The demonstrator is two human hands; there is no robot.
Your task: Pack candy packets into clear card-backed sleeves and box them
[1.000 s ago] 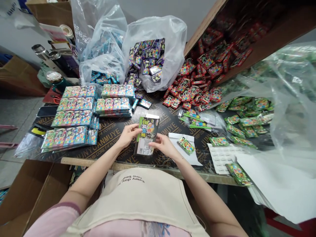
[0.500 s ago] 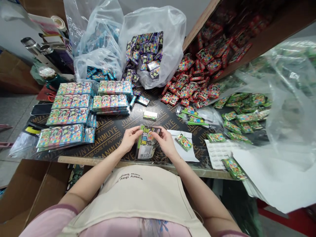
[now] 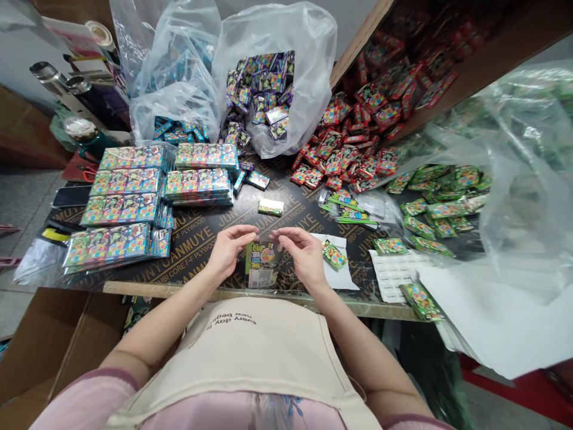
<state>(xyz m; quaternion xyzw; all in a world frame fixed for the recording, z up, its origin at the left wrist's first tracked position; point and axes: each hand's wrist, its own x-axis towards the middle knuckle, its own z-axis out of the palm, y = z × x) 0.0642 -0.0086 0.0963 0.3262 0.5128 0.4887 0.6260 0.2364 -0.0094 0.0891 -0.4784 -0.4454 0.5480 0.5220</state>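
A small clear bag with colourful packets inside stands near the table's front edge, between my hands. My left hand grips its left top corner with curled fingers. My right hand pinches the right top corner. A single green packet lies on the table just beyond the bag. Another green packet rests on a white sheet to the right of my right hand.
Wrapped packs are stacked in rows at the left. Two plastic bags of blue and purple packets stand at the back. Red packets and green packets are heaped at the right. A cardboard box sits below left.
The bag has come down from a raised hold to the table edge. One green packet now lies on the table beyond it. Both hands have shifted to the bag's top corners.
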